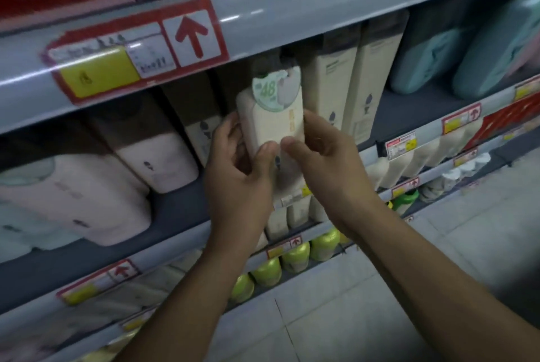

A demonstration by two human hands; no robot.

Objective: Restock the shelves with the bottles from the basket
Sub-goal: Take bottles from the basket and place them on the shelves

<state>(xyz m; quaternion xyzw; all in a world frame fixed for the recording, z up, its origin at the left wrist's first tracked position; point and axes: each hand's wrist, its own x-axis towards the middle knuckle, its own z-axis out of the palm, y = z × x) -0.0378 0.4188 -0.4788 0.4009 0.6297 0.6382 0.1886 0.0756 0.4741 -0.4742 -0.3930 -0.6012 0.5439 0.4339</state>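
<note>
At the shelf front, fingers (267,149) clamped on a cream bottle (270,119).
Held upright between left hand (236,174) and right hand (324,163), before matching cream bottles (347,81) on the grey shelf (409,119); green-capped bottles (295,256) lower down.

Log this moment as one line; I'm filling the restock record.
stage: shelving | left hand: holding cream bottle | right hand: holding same bottle | position: at shelf front | basket: unseen
</note>
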